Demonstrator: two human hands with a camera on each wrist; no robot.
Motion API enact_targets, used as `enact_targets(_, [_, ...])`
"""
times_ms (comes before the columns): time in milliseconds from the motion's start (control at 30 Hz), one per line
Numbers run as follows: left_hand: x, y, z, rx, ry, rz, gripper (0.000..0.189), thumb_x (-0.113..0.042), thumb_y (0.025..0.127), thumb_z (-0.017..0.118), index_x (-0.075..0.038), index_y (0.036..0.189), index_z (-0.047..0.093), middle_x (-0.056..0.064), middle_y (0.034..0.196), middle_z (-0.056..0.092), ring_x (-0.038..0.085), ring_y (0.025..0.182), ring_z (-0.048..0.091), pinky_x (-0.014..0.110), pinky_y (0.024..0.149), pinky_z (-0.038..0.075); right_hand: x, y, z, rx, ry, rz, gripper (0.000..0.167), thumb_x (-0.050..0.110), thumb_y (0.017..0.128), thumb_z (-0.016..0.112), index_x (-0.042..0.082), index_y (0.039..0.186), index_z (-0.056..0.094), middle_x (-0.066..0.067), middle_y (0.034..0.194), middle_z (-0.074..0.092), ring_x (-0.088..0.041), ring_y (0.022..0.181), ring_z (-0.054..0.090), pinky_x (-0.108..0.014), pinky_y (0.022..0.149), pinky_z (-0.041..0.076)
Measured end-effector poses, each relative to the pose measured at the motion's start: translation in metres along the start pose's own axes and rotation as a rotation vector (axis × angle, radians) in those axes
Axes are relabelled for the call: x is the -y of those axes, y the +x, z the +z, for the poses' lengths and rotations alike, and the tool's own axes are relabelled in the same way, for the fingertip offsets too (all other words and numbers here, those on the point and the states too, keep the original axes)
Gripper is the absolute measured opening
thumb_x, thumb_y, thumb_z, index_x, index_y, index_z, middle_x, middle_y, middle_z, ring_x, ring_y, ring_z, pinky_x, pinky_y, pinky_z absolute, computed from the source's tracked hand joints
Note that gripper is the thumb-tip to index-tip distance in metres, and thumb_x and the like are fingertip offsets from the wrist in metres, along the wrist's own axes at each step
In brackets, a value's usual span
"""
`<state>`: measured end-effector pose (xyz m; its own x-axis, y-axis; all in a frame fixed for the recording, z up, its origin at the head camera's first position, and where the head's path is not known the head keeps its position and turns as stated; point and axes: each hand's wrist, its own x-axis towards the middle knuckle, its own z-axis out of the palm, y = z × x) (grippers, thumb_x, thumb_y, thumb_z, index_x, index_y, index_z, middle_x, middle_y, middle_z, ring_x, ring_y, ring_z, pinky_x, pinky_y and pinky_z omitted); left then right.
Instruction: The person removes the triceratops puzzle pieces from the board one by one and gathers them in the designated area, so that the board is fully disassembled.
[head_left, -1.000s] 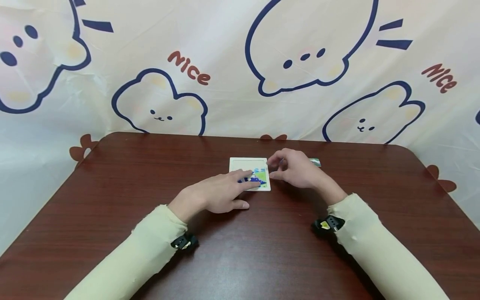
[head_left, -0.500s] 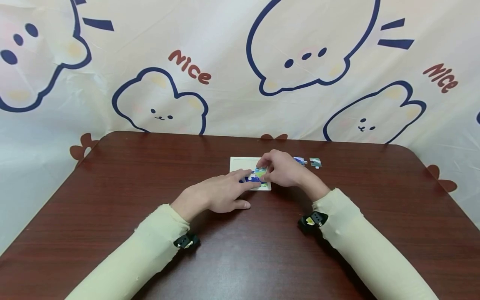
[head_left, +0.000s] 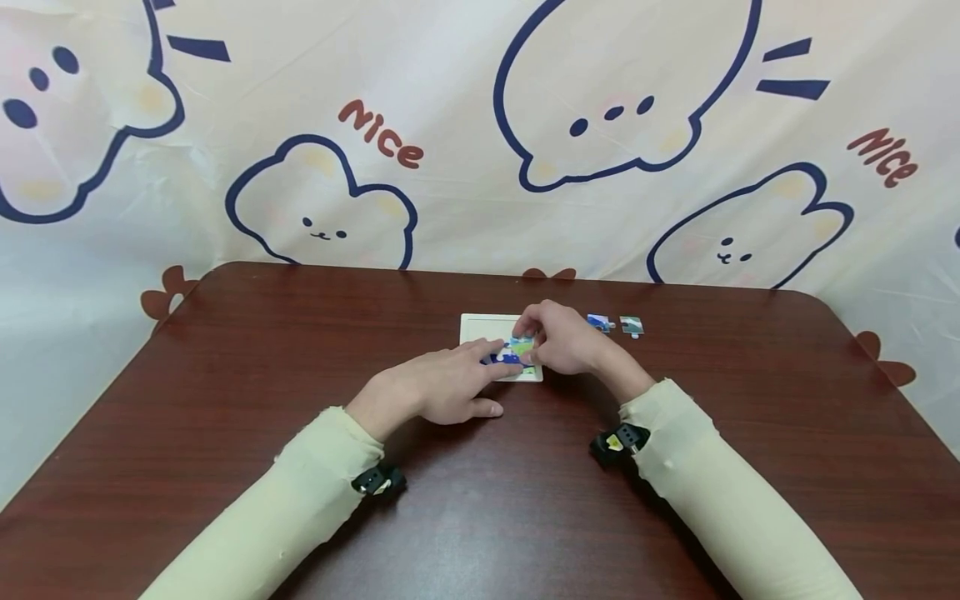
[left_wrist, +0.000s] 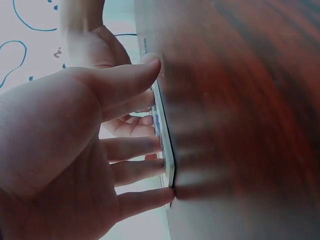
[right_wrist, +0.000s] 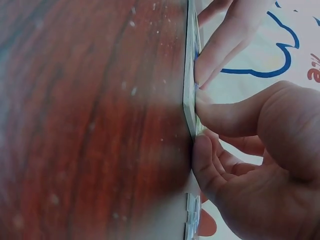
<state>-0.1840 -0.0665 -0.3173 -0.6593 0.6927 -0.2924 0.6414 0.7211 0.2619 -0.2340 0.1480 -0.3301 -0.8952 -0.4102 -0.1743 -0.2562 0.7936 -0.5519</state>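
My left hand point(head_left: 442, 385) lies with straight, spread fingers on the white tray point(head_left: 472, 327), which sits on the worktop point(head_left: 480, 533) with puzzle pieces point(head_left: 517, 348) inside. My right hand point(head_left: 567, 337) bends narrowly at the tray's right side; whether it pinches a piece, I cannot tell. Farther right lie two loose pieces point(head_left: 632, 326).

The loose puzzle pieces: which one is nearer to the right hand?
The left piece: it lies next to the right hand, its tab pointing rightward. The right piece lies farther away, its tab pointing down in the head view.
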Motion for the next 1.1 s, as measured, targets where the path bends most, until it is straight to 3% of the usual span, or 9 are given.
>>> enact_targets(533, [0.0006,-0.0001,0.0001,-0.005,-0.003,-0.011,0.063,-0.041,0.107,0.063,-0.028,0.164,0.042,0.015,0.177,0.025,0.035,0.163,0.028,0.056,0.126,0.038,-0.0003,0.0010,0.0036,-0.040,0.108,0.049,0.026,0.000,0.094,0.074,0.008,0.118,0.071,-0.012,0.118,0.063,-0.028,0.100,0.057,-0.037,0.088,0.050])
enact_targets(867, [0.0005,0.0012,0.0008,-0.003,-0.007,-0.001,0.061,-0.039,0.107,0.062,-0.027,0.164,0.042,0.017,0.177,0.024,0.036,0.163,0.027,0.054,0.127,0.037,0.0010,0.0001,0.0041,-0.060,0.177,0.106,0.034,-0.002,0.092,0.074,0.008,0.124,0.071,-0.013,0.121,0.066,-0.028,0.101,0.058,-0.033,0.084,0.050])
enact_targets(1100, [0.0018,0.0031,0.0010,-0.005,-0.007,-0.005,0.062,-0.039,0.107,0.063,-0.029,0.164,0.042,0.015,0.177,0.025,0.034,0.163,0.028,0.054,0.128,0.036,-0.0009,-0.0011,0.0069,-0.101,0.200,0.094,0.031,-0.003,0.091,0.076,0.010,0.118,0.073,-0.014,0.119,0.069,-0.027,0.095,0.060,-0.032,0.081,0.051])
